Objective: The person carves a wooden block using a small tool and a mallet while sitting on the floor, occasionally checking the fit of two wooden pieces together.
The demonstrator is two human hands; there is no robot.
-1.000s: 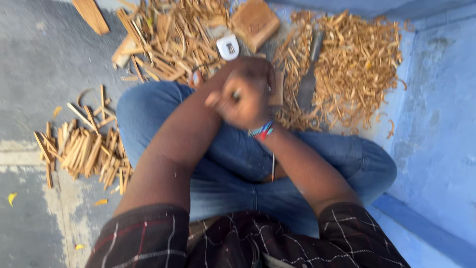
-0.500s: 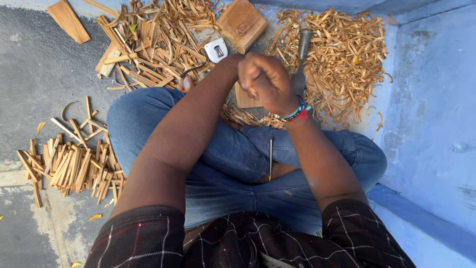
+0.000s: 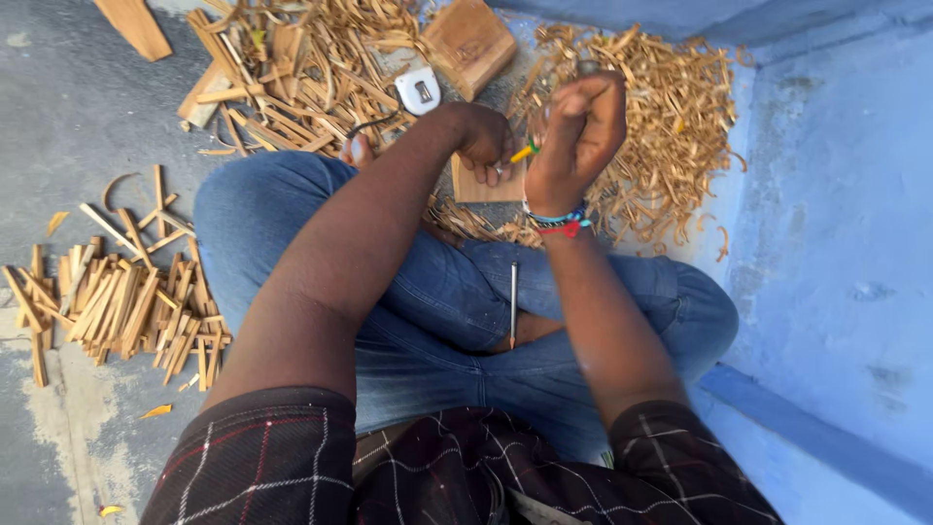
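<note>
- Left hand (image 3: 483, 141) presses a small wood piece (image 3: 486, 183) on the floor before the crossed legs
- Right hand (image 3: 575, 126), lifted just above it, is clenched round a yellow-green tool (image 3: 522, 153)
- Shavings (image 3: 671, 126) lie beyond, sticks (image 3: 107, 306) well left

Daylight falls on a rough grey concrete floor (image 3: 78, 126), patched pale near the left, which meets a low blue-painted wall (image 3: 836, 243) running along the right and far side.
</note>
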